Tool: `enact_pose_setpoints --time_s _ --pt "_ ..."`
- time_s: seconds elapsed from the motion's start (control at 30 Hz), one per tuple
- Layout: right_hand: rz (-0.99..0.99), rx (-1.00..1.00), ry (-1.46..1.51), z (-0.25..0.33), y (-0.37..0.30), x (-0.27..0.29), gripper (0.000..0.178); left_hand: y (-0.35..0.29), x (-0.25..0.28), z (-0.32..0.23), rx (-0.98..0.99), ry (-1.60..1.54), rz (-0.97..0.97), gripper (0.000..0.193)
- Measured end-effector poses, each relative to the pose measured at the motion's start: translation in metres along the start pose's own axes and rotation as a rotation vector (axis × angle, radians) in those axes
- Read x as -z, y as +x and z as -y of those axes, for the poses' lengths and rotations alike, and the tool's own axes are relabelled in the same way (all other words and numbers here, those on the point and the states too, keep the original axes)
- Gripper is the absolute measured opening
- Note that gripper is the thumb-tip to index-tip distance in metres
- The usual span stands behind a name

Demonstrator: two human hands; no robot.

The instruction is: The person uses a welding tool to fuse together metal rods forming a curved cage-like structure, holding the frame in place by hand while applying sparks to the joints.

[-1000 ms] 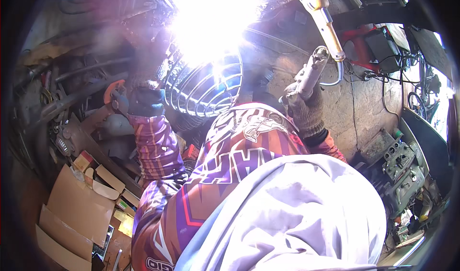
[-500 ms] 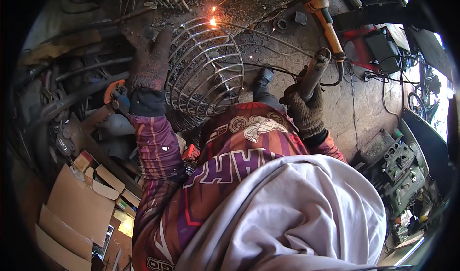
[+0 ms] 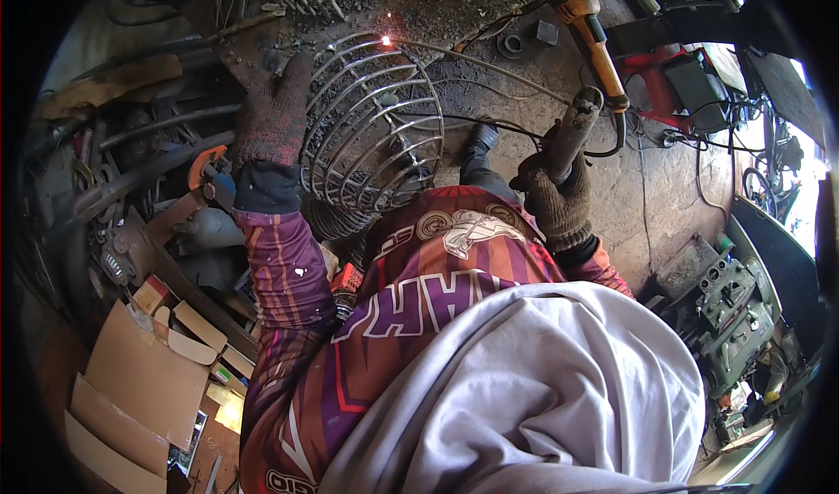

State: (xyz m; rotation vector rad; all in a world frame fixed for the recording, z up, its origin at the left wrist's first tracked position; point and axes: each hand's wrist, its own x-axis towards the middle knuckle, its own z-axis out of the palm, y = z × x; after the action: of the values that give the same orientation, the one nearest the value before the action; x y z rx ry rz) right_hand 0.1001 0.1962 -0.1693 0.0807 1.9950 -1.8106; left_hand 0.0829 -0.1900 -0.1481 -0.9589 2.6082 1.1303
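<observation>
A rounded cage of curved, shiny metal bars stands before me, its lower coils partly hidden by my clothing. My right hand, in a brown knit glove, is wrapped round a welding electrode holder. From the holder a thin welding rod reaches left to the cage's top edge, where a small bright spot glows at its tip. Close against the cage's left side is my left hand, gloved in dark reddish knit. Its fingers point away from me, spread in two groups, and I see nothing held; contact with the cage is unclear.
An orange power tool lies at the far right, near a red frame with cables. Metal scrap and an orange-jawed clamp crowd the left. Cardboard sits at lower left, a green machine at right.
The glow at the rod's tip has shrunk, and the streak of sparks beside it is mostly gone. Both hands stay almost where they were.
</observation>
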Motion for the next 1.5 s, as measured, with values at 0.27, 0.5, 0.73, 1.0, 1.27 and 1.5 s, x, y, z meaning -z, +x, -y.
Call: enact_pose_setpoints --time_s 0.27,0.5,0.73,1.0,1.27,1.5 --pt "-0.012 0.009 0.014 0.003 0.002 -0.004 0.035 -0.001 -0.001 0.001 0.021 -0.074 -0.027 0.078" --pt "0.001 0.063 0.043 -0.010 0.004 -0.002 0.058 -0.008 0.007 -0.019 0.049 0.117 0.009 0.055" --pt "-0.001 0.135 -0.044 -0.006 0.005 -0.004 0.052 -0.009 0.002 -0.006 -0.013 0.016 -0.033 0.052" --pt "-0.062 0.062 0.129 -0.011 -0.001 -0.003 0.058 -0.006 -0.005 0.009 -0.085 -0.060 -0.045 0.050" --pt "-0.040 0.003 0.163 -0.006 -0.002 -0.005 0.055 0.007 -0.014 0.033 -0.226 -0.117 -0.063 0.049" --pt "-0.020 0.024 0.137 -0.015 -0.002 -0.005 0.053 -0.003 -0.006 0.008 -0.030 -0.097 -0.017 0.061"
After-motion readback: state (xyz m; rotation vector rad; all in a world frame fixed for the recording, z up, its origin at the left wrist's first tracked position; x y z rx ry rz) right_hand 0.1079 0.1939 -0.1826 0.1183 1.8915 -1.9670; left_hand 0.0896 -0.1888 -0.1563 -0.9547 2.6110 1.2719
